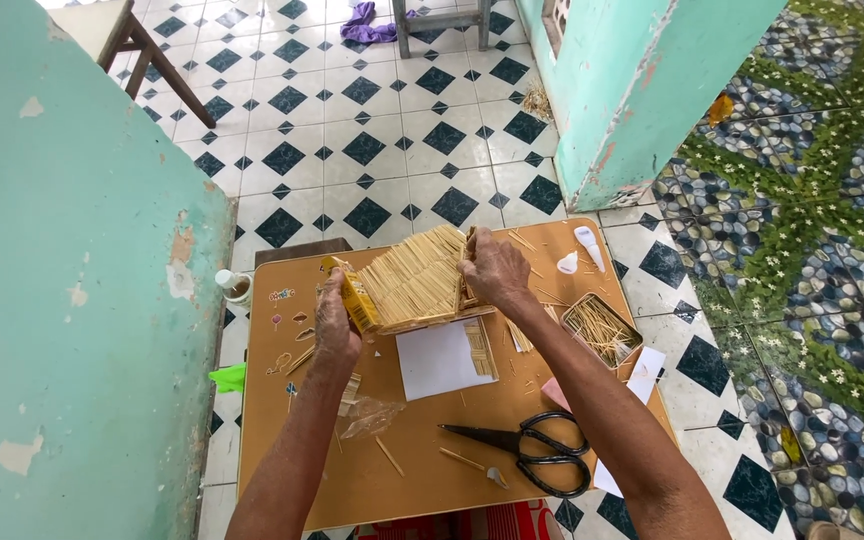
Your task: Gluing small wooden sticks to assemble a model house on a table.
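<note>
— Held above the small brown wooden table (372,480): a pale sloped panel of glued bamboo sticks, like a little model roof (417,283). Left hand (337,325) curled shut around a yellow glue tube (358,297), knuckles against the panel's left edge. Right hand (495,270) clamped on the right edge, fingers bent over the top.

— Weak spots?

— Probably the grip itself. Too hard a squeeze from both sides, and likely a bowed panel or sticks sprung loose. Glue tube pressed close to the wood too; a stray smear quite possible.

— Below?

— White sheet of paper (437,360) just under the panel, black-handled scissors (532,450) nearer the body, a shallow tin of loose sticks (602,330) to the right. Slipped from either hand, probably down onto the paper, perhaps knocking the tin off the edge.
</note>
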